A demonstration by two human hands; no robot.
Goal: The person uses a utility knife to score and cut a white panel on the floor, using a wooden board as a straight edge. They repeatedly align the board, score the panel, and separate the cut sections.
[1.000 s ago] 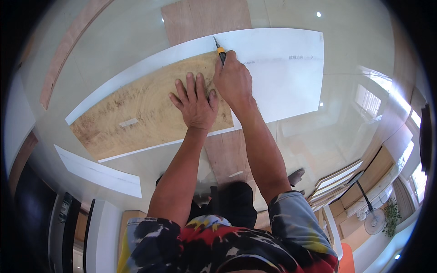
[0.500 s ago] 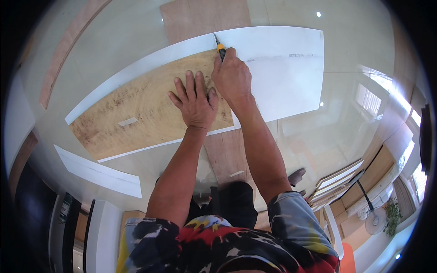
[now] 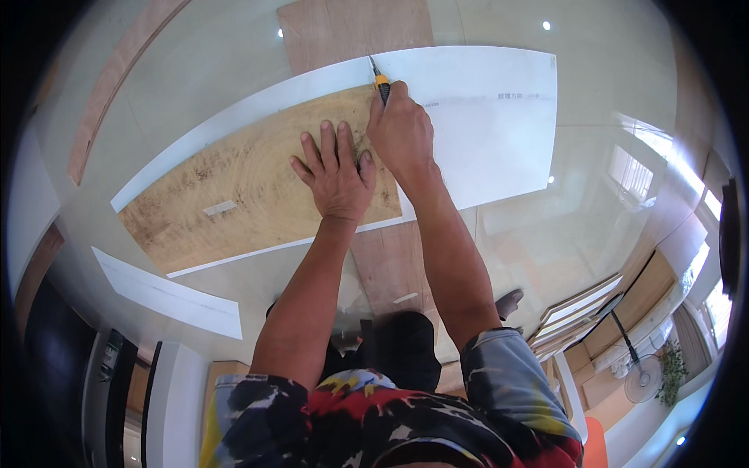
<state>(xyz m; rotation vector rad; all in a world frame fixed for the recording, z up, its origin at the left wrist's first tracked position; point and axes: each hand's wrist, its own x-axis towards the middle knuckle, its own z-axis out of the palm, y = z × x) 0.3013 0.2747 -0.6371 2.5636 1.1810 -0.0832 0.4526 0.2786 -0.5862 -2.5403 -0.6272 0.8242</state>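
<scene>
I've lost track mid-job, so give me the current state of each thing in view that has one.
Left hand: flat, fingers spread, on the tan panel
Right hand: closed around the utility knife
Utility knife: blade out, tip near the white sheet's far edge
Tan panel: lying flat over the white sheet
White sheet: flat, partly covered
White strip: lying apart, on the floor
Fan: running or off, cannot tell
</scene>
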